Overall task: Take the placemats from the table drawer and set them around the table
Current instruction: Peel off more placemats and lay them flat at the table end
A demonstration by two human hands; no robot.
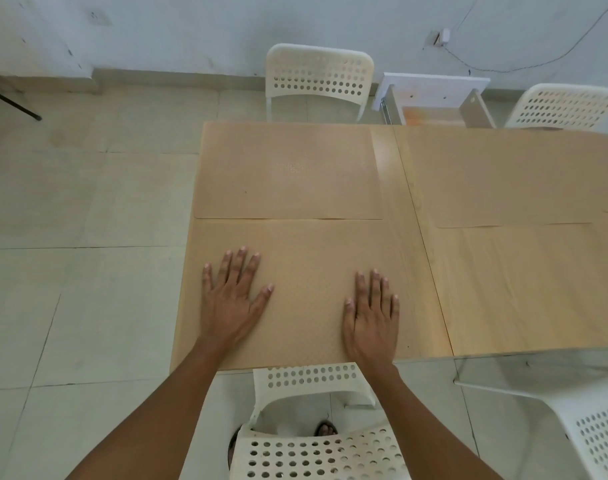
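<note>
Pressing flat on the near placemat (302,292), both hands are lying palm down with fingers spread and gripping nothing. The left hand (235,299) is resting on the mat's left part, its fingers splayed wide and its thumb pointing toward the right hand (373,317), which is resting on the mat's right part with fingers closer together. Both forearms are reaching in over a white perforated chair (313,441) that is standing directly below the hands, tucked against the near edge of the table (486,289).

Beyond the fingertips, a second placemat (288,171) is lying flat on the far half of the same table section, its near edge running just beside the far edge of the mat under the hands; whether the two edges are touching or slightly overlapping I cannot tell. Farther off to the right of the right hand, past a seam in the tabletop, a third placemat (510,178) is lying along the far side, with bare wood showing nearer than it.

Past the far mats, straight ahead of the hands, another white chair (318,81) is standing at the table's far edge. To its right, an open drawer (434,102) is sticking out from the far side of the table, and one more chair (562,105) is standing just beside that. A fourth chair (593,431) is sitting low to the right of the right forearm.
</note>
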